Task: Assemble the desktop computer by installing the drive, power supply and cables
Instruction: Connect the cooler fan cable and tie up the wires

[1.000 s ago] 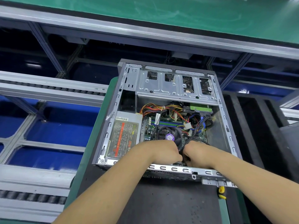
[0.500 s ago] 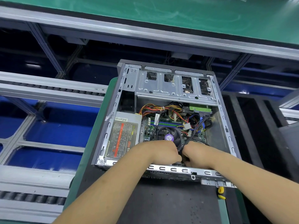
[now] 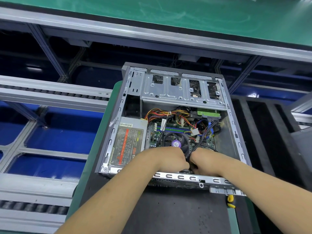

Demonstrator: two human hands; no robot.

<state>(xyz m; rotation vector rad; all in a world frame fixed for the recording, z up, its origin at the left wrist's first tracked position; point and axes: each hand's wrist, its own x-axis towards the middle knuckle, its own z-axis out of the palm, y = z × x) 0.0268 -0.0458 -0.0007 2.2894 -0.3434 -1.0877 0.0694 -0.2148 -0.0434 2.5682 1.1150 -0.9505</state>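
An open grey computer case (image 3: 236,132) lies on its side on a black mat. Inside it a power supply (image 3: 128,142) with a red-striped label sits at the left. A motherboard with a black CPU fan (image 3: 176,141) lies in the middle, and a green drive (image 3: 208,113) sits under the silver drive cage (image 3: 177,92). Coloured power wires (image 3: 162,114) run from the supply across the board. My left hand (image 3: 170,159) and my right hand (image 3: 205,162) meet inside the case near its front rail, both gripping a bundle of black cables (image 3: 200,142). Their fingertips are hidden.
A yellow-handled tool (image 3: 230,200) lies on the black mat (image 3: 177,213) just right of the case's near corner. Roller conveyor rails (image 3: 50,95) run along the left over blue panels. A green-topped bench (image 3: 185,16) spans the back, and black foam dividers (image 3: 270,132) stand at the right.
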